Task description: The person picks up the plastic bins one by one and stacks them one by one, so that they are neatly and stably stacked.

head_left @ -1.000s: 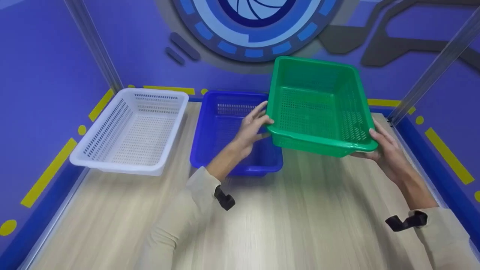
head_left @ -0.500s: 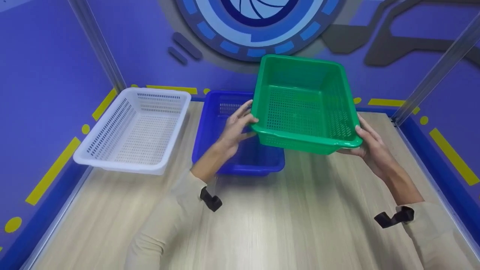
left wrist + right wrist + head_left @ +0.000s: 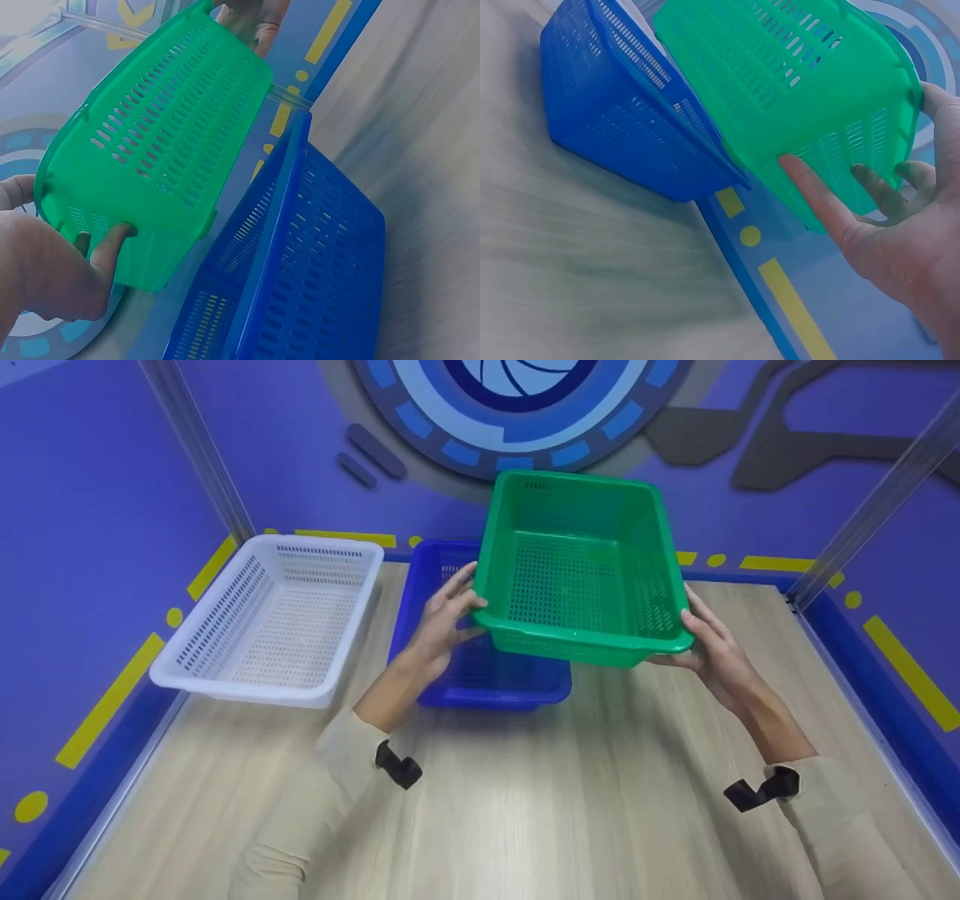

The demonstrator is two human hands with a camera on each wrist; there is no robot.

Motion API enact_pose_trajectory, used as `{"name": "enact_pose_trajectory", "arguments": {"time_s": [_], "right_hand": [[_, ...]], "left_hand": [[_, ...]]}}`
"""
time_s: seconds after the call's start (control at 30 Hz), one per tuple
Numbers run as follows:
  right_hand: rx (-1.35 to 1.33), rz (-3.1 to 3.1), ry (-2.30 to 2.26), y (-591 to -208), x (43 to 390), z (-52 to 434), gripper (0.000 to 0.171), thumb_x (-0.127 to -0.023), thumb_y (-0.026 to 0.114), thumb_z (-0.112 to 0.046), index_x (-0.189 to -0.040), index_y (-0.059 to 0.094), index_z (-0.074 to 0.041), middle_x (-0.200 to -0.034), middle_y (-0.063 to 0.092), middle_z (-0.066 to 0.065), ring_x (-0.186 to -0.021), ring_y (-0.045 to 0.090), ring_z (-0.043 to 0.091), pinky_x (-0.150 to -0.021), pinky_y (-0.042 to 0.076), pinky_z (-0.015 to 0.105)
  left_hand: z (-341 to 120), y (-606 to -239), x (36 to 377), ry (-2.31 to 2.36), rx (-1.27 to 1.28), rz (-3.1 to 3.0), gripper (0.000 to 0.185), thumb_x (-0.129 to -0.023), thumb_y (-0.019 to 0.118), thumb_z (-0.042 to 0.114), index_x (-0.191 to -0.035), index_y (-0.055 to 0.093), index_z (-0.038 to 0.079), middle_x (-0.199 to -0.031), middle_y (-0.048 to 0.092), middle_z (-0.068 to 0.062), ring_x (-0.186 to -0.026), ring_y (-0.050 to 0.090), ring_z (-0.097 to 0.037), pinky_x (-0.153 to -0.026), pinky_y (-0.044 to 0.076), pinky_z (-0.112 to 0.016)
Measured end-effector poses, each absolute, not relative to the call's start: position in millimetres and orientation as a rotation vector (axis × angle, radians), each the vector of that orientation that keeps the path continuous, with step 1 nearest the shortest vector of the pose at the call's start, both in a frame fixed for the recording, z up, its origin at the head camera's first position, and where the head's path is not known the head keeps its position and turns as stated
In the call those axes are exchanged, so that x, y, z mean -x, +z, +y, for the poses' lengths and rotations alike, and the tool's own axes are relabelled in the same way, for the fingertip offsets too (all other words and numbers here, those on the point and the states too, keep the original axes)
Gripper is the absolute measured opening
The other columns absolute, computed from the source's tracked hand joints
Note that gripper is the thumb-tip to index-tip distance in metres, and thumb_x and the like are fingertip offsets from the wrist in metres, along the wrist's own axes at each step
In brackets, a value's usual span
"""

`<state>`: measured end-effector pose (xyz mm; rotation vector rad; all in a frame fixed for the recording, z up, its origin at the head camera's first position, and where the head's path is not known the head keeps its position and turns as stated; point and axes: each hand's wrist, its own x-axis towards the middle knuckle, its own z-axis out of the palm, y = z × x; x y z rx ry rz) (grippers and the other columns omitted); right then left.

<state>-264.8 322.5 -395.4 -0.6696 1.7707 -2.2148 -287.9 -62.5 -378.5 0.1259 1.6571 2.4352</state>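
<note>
- Two hands carry the green basket in the air: our left hand curls over its near-left rim corner, our right hand cups the near-right corner, fingers under the rim.
- Against the earlier head views, we have swung the green basket leftward; it now hangs over the right part of the blue basket, tilted with its opening toward us.
- We judge this brings the two closer to nesting, though they are not yet aligned; from the left wrist view the green basket is apart from the blue basket.
- On the left, the white basket sits just beside the blue one, so leftward room is tight.
- Behind, the purple wall stands close to the green basket's far rim.
- Toward us and to the right, the wooden table offers open room.
</note>
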Motion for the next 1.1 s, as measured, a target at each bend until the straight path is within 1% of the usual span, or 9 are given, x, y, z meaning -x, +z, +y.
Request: {"name": "enact_pose_trajectory", "arguments": {"time_s": [0.17,0.43,0.57,0.73,0.9,1.0,1.1], "right_hand": [[0.672,1.763,-2.217,-396,266,314,0.055,-0.105,0.030,-0.018,-0.154,0.007,-0.024,-0.156,0.013,0.017,-0.117,0.059,0.025,-0.091,0.047,0.049],[0.678,1.790,-2.172,-401,267,300,0.054,-0.105,0.028,-0.019,-0.154,0.006,-0.025,-0.156,0.012,0.016,-0.121,0.056,0.025,-0.093,0.046,0.050],[0.653,1.814,-2.146,-403,267,292,0.055,-0.104,0.029,-0.022,-0.154,0.006,-0.028,-0.156,0.013,0.015,-0.122,0.055,0.025,-0.094,0.047,0.048],[0.647,1.820,-2.129,-404,268,284,0.055,-0.104,0.030,-0.024,-0.153,0.006,-0.029,-0.157,0.012,0.014,-0.126,0.051,0.027,-0.095,0.046,0.049],[0.625,1.823,-2.119,-407,270,275,0.055,-0.104,0.031,-0.024,-0.153,0.006,-0.029,-0.158,0.009,0.013,-0.129,0.048,0.029,-0.095,0.046,0.049],[0.587,1.831,-2.119,-409,270,270,0.055,-0.104,0.033,-0.026,-0.153,0.009,-0.032,-0.158,0.012,0.010,-0.128,0.049,0.028,-0.095,0.047,0.048],[0.558,1.844,-2.117,-410,271,264,0.054,-0.104,0.034,-0.028,-0.152,0.011,-0.034,-0.158,0.016,0.007,-0.130,0.047,0.029,-0.095,0.047,0.049]], "left_hand": [[-71,-379,287,2.459,-0.111,1.637,0.062,-0.083,0.060,0.009,-0.140,0.046,0.026,-0.139,0.051,0.001,-0.119,0.051,-0.029,-0.095,0.047,-0.044],[-86,-385,282,2.474,-0.076,1.644,0.062,-0.083,0.059,0.008,-0.141,0.045,0.026,-0.139,0.050,0.002,-0.119,0.052,-0.027,-0.096,0.046,-0.044],[-94,-387,281,2.479,-0.070,1.638,0.063,-0.083,0.058,0.008,-0.142,0.044,0.026,-0.140,0.050,0.001,-0.119,0.052,-0.027,-0.098,0.044,-0.045],[-104,-391,279,2.480,-0.072,1.635,0.063,-0.084,0.057,0.008,-0.143,0.042,0.026,-0.142,0.048,0.002,-0.120,0.050,-0.026,-0.099,0.042,-0.045],[-112,-394,278,2.474,-0.065,1.647,0.063,-0.085,0.057,0.009,-0.144,0.041,0.025,-0.142,0.047,0.001,-0.115,0.051,-0.022,-0.097,0.042,-0.043],[-117,-396,278,2.467,-0.064,1.667,0.063,-0.085,0.056,0.010,-0.144,0.040,0.025,-0.143,0.046,0.002,-0.113,0.051,-0.020,-0.097,0.041,-0.043],[-123,-397,277,2.468,-0.052,1.667,0.062,-0.085,0.056,0.010,-0.144,0.041,0.026,-0.143,0.046,0.001,-0.116,0.050,-0.021,-0.100,0.040,-0.044]]}}
